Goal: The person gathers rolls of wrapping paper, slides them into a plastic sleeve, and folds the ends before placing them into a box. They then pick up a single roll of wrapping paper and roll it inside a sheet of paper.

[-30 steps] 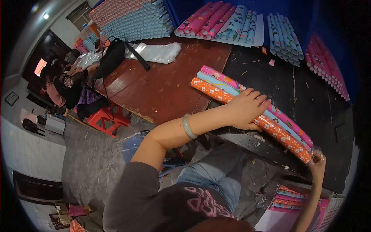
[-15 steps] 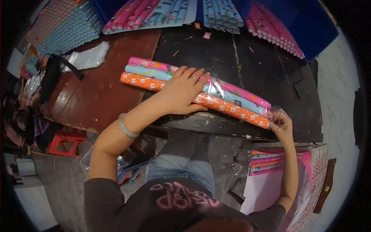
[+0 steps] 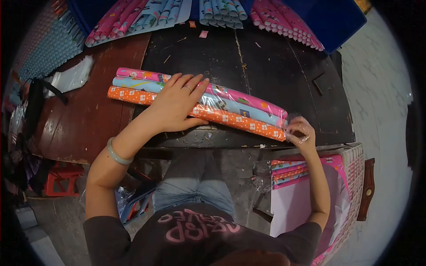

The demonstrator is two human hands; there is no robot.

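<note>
Three rolls of patterned wrapping paper lie side by side at the table's front: a pink roll farthest away, a light blue roll in the middle, an orange roll nearest me. A shiny clear plastic sleeve covers at least their right part. My left hand rests across the rolls with its fingers stretched out, palm down. At the right ends of the rolls, my right hand pinches the loose end of the sleeve between thumb and fingers.
Stacked pink rolls and blue rolls line the back of the dark table. Flat clear bags lie at left. Below the right edge, a box holds more packed rolls. A red stool stands under the table.
The whole view has shifted, so the table and rolls appear farther left. My left hand stays on the rolls, and my right hand still grips the sleeve end.
</note>
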